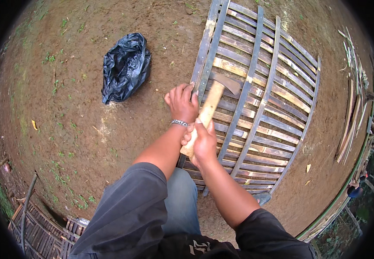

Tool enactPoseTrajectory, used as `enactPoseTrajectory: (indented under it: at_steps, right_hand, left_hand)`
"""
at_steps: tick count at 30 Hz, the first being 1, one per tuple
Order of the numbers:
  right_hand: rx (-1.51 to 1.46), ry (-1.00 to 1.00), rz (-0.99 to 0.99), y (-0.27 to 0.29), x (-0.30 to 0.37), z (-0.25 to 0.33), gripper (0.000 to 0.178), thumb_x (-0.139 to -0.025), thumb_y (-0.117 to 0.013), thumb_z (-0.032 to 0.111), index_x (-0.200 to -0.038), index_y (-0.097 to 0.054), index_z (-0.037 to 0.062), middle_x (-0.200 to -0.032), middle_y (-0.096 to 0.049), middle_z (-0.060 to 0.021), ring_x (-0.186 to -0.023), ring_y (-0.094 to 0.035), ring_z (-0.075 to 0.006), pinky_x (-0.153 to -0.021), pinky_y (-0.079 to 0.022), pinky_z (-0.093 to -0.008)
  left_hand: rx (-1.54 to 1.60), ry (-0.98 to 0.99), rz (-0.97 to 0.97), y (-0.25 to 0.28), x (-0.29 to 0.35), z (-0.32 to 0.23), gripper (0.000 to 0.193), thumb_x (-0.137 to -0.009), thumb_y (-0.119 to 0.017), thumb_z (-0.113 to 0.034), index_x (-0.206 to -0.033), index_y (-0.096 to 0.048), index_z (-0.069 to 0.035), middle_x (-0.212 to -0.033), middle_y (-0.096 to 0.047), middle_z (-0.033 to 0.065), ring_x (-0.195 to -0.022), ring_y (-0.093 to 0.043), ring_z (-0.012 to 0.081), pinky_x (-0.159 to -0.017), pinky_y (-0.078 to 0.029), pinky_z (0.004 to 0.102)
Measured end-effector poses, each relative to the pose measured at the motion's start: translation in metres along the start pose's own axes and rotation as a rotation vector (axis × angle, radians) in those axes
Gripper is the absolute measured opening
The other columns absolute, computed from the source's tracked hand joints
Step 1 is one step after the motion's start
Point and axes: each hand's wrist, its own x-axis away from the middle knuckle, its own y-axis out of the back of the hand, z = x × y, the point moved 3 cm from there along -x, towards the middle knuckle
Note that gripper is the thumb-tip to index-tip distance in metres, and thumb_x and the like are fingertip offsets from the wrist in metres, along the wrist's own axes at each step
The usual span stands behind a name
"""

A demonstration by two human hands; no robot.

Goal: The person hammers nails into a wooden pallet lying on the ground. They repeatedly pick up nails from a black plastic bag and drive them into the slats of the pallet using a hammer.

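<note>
My right hand is wrapped round the light wooden handle of a hatchet. The hatchet's dark metal head lies over the slats of a bamboo panel, its blade edge toward the right. My left hand, with a chain bracelet at the wrist, is at the panel's left edge strip. Its fingers are curled and drawn together against the strip; whatever sits between the fingertips is too small to make out. The panel has long dark strips crossing many split slats, with gaps between them, and lies on the ground in front of me.
A crumpled black plastic bag sits open on the brown dirt, left of the panel. Loose bamboo strips lie at the far right. Another slatted bamboo structure stands at the lower left. My jeans-clad leg is by the panel's near end.
</note>
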Motion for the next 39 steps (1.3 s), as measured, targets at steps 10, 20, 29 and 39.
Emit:
enactPoseTrajectory:
  at_steps: [10, 20, 29, 39]
  right_hand:
    - [0.008, 0.042, 0.010, 0.004, -0.007, 0.006, 0.015, -0.104, -0.052, 0.016, -0.111, -0.039, 0.0136, -0.083, -0.053, -0.0056, -0.063, -0.052, -0.0160, -0.054, -0.047, -0.0321]
    - [0.364, 0.095, 0.014, 0.027, -0.012, 0.020, 0.019, -0.103, -0.055, 0.011, -0.117, -0.042, 0.0111, -0.079, -0.053, -0.0051, -0.057, -0.053, -0.0139, -0.049, -0.047, -0.0310]
    - [1.412, 1.100, 0.018, 0.086, -0.015, 0.079, 0.051, -0.098, -0.057, 0.007, -0.146, -0.042, 0.0033, -0.120, -0.065, -0.0289, -0.104, -0.067, -0.0472, -0.086, -0.056, -0.0485]
    - [1.335, 1.138, -0.006, 0.092, -0.022, 0.084, 0.053, -0.096, -0.062, 0.010, -0.145, -0.043, 0.0060, -0.123, -0.065, -0.0273, -0.105, -0.067, -0.0467, -0.088, -0.056, -0.0482]
  left_hand:
    - [-0.009, 0.015, 0.011, 0.003, 0.001, -0.005, 0.035, -0.081, -0.075, -0.020, -0.116, -0.071, -0.016, -0.114, -0.063, 0.0056, -0.111, -0.056, 0.0270, -0.102, -0.034, 0.0453]
    - [-0.029, 0.019, -0.013, 0.005, 0.001, -0.008, 0.032, -0.083, -0.073, -0.019, -0.115, -0.070, -0.014, -0.112, -0.063, 0.0060, -0.111, -0.056, 0.0271, -0.102, -0.034, 0.0461]
    - [-0.027, 0.020, 0.005, 0.008, 0.000, -0.008, 0.033, -0.083, -0.074, -0.019, -0.116, -0.070, -0.013, -0.112, -0.063, 0.0062, -0.112, -0.056, 0.0272, -0.103, -0.034, 0.0466]
    - [-0.029, 0.011, -0.008, 0.008, 0.000, -0.009, 0.033, -0.083, -0.074, -0.019, -0.115, -0.070, -0.014, -0.114, -0.063, 0.0068, -0.112, -0.056, 0.0278, -0.102, -0.034, 0.0471]
